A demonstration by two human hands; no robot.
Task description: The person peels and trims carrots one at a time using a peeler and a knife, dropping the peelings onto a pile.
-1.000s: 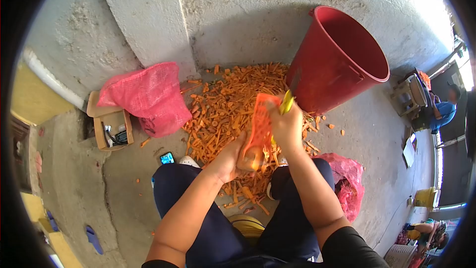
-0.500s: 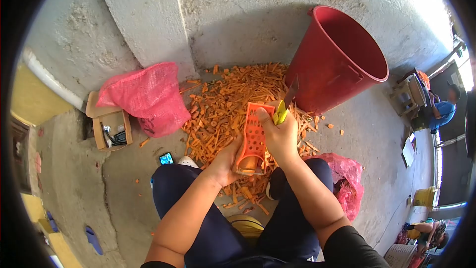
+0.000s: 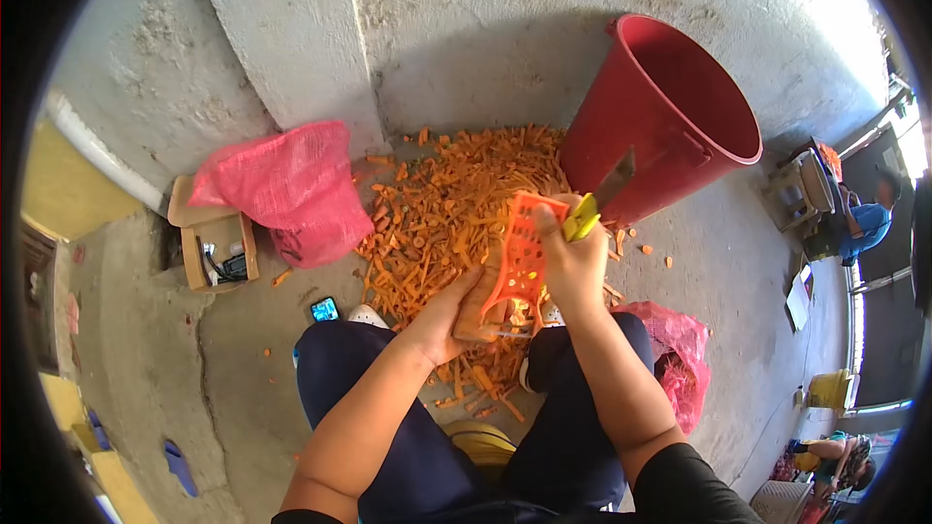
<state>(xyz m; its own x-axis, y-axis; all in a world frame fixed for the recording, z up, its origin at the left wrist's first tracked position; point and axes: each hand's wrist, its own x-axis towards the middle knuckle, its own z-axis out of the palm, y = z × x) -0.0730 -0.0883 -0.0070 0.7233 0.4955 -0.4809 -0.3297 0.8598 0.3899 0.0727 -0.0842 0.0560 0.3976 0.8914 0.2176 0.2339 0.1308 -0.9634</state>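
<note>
At the centre of the frame, the left hand (image 3: 445,322) closes around a thick carrot (image 3: 474,315); the right hand (image 3: 575,267) grips an orange perforated tool (image 3: 524,257) against it—plus a yellow-handled knife (image 3: 582,217), blade toward the upper right. Carrot scraps (image 3: 427,223) lie beyond—a red bin (image 3: 631,136) beside them.

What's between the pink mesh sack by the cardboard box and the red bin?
The head view shows a heap of carrot pieces on the floor between the pink mesh sack and red bin.
</note>
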